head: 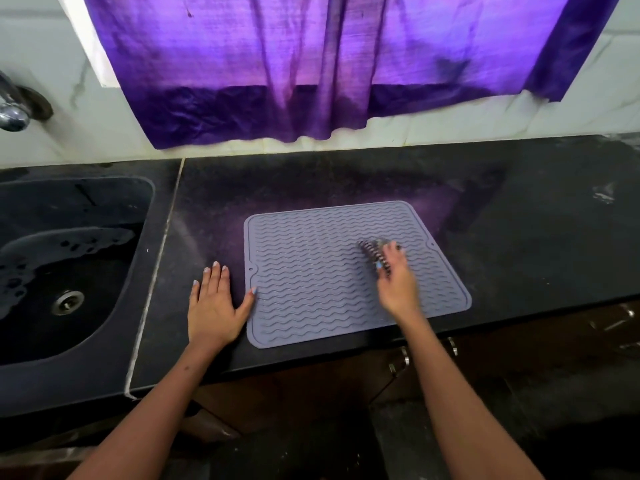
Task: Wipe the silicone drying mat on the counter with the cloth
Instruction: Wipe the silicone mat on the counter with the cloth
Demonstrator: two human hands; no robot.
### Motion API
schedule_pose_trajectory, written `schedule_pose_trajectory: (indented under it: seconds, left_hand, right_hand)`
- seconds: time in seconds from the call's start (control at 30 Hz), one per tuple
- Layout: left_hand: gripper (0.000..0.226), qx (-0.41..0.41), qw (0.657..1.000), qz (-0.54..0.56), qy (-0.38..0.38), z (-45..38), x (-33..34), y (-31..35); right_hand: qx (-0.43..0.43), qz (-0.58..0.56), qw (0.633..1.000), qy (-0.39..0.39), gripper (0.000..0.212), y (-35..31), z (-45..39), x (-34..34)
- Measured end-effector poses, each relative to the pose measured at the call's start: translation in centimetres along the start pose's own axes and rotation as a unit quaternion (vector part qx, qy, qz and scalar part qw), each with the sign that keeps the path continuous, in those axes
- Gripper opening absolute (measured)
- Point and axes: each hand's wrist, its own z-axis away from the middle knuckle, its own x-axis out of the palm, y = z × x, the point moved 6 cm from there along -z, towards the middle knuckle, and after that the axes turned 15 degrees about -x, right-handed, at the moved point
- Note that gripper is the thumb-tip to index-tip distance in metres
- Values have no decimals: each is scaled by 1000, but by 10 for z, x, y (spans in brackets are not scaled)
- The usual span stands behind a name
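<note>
From the head camera, looking down: the grey rectangular silicone drying mat (332, 275) with wavy ridges lies flat on the black stone counter (519, 237), near the counter's front edge and to the right of the sink. The right hand (394, 278) is on the mat's right half, fingers curled round a small bunched striped cloth (372, 251), gripping it and pressing it down on the ridges. The hand and cloth are blurred, so how each finger lies around the cloth I cannot tell. The left hand (214, 306) lies flat on the counter just beside the mat's left edge, palm down, fingers straight and close together, thumb spread out to the right with its tip touching the mat's rim. It holds nothing. To the left, past a pale seam in the counter, sits the dark sunken sink (104, 327) with a round metal drain (67, 301) and wet patches on its floor. A chrome tap (14, 112) pokes in at the far left edge. Above the counter, a purple fabric curtain (311, 64) hangs down over the white tiled wall (450, 123), glowing with light behind it. Below the counter edge, dark cabinet fronts with metal handles (403, 358) show between the two forearms.
</note>
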Motion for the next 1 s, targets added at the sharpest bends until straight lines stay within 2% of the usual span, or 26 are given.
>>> schedule_pose_trajectory:
  seconds: [0.03, 0.1, 0.3, 0.37, 0.4, 0.43, 0.47, 0.5, 0.53, 0.57, 0.67, 0.73, 0.8, 1.0]
  left_hand:
    - [102, 2, 1000, 3, 1, 0, 0, 0]
    - [100, 4, 1000, 4, 4, 1, 1, 0]
    - [99, -3, 1000, -4, 5, -1, 2, 1]
    - [100, -3, 1000, -5, 7, 1, 1, 2]
    - [101, -4, 1000, -4, 7, 1, 1, 3]
    - [101, -4, 1000, -4, 3, 1, 1, 3]
    - [102, -4, 1000, -3, -2, 1, 0, 2]
    - [103, -4, 1000, -4, -5, 2, 0, 2]
    - [103, -3, 1000, -4, -7, 2, -1, 2]
    - [103, -2, 1000, -5, -8, 2, -1, 2]
    - [103, 0, 1000, 1, -10, 3, -1, 1]
    - [103, 2, 1000, 2, -8, 2, -1, 1]
    - [101, 3, 1000, -3, -8, 2, 1, 1]
    - [95, -2, 1000, -15, -3, 1, 3, 2]
  right_hand:
    - [-31, 78, 995, -52, 60, -1, 5, 18]
    - [-80, 194, 973, -94, 65, 8, 7, 34]
    - [-86, 151, 975, -139, 62, 10, -2, 34]
    - [-45, 48, 992, -112, 55, 10, -7, 28]
    - [12, -60, 995, -74, 49, 10, -11, 21]
    - [87, -191, 978, -19, 43, 12, -14, 16]
    - [145, -298, 943, 40, 39, 11, -16, 11]
    - [179, -351, 915, 89, 38, 10, -17, 8]
    - [180, -343, 915, 107, 39, 2, -17, 6]
    - [155, -302, 935, 105, 41, -10, -17, 7]
    - [7, -151, 988, 23, 51, -49, -6, 32]
    - [-70, -9, 994, -81, 57, -60, 11, 64]
    - [-127, 122, 976, -126, 61, -58, 22, 83]
    - [-98, 117, 966, -208, 61, -56, 12, 86]
